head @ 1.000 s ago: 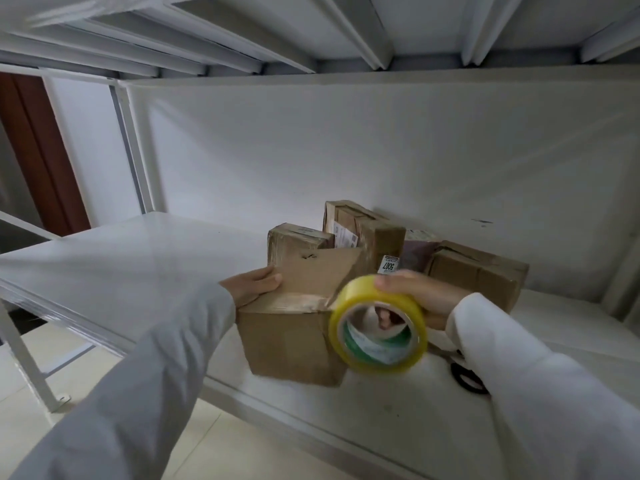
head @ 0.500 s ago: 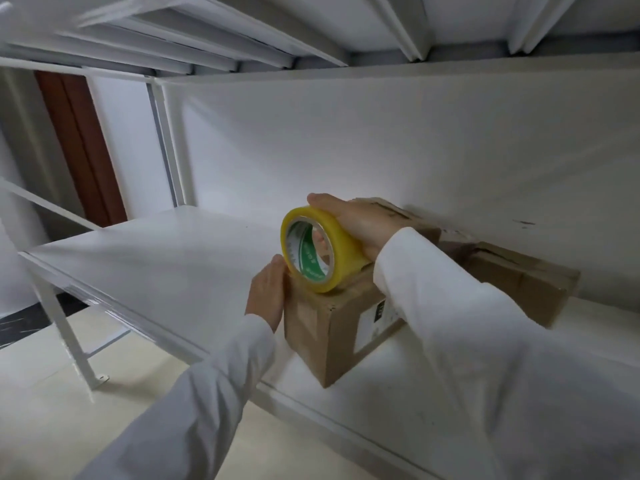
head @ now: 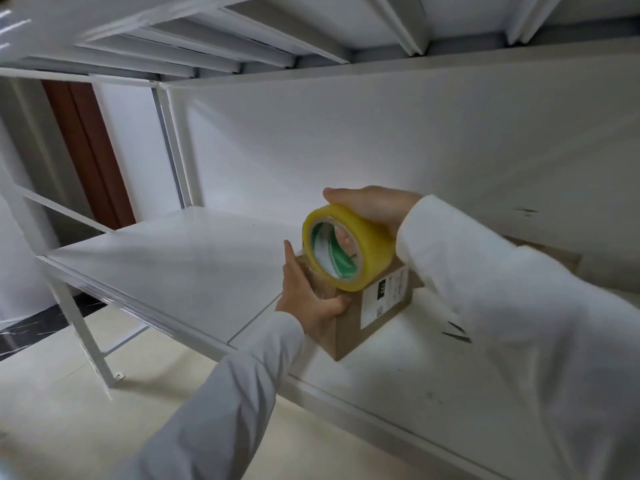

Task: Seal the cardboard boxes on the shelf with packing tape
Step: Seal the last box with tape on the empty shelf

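A small brown cardboard box (head: 349,336) with a white label stands near the front edge of the white shelf (head: 180,268). My left hand (head: 306,301) grips its left side, thumb pressed on the front upper corner where clear tape runs down. My right hand (head: 372,206) holds a yellow roll of packing tape (head: 349,249) from above, its lower rim resting on the box top. My right sleeve hides most of the other boxes; only a brown corner of another box (head: 557,256) shows behind it.
The white shelf board stretches bare to the left, with a seam near the box. A white back panel (head: 346,140) stands close behind, and the upper shelf's ribs hang overhead. A brown door (head: 86,150) and the beige floor (head: 52,393) lie left and below.
The view has swung right and closer. My right hand carried the tape roll from in front of the box up onto its top; my left hand slid from the box's top edge down its left side.
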